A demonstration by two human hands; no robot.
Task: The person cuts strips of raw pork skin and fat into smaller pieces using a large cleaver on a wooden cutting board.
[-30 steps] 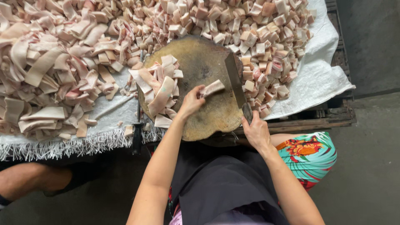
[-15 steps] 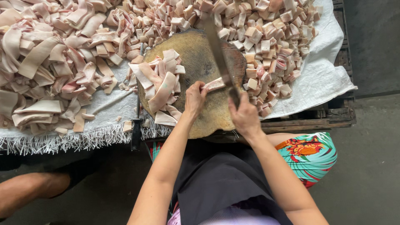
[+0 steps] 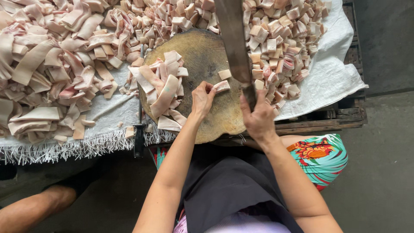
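Right hand (image 3: 258,121) clamped on the cleaver (image 3: 235,43) handle, blade raised over the round chopping block (image 3: 202,60). Left hand (image 3: 202,98) pinches a pork strip (image 3: 221,86) flat on the block. Strip looks soft, greasy, likely slippery; hold it well behind the cut line.

Grey concrete floor (image 3: 384,181) in daylight — a dark wooden pallet (image 3: 327,118) under white sheeting (image 3: 332,73).
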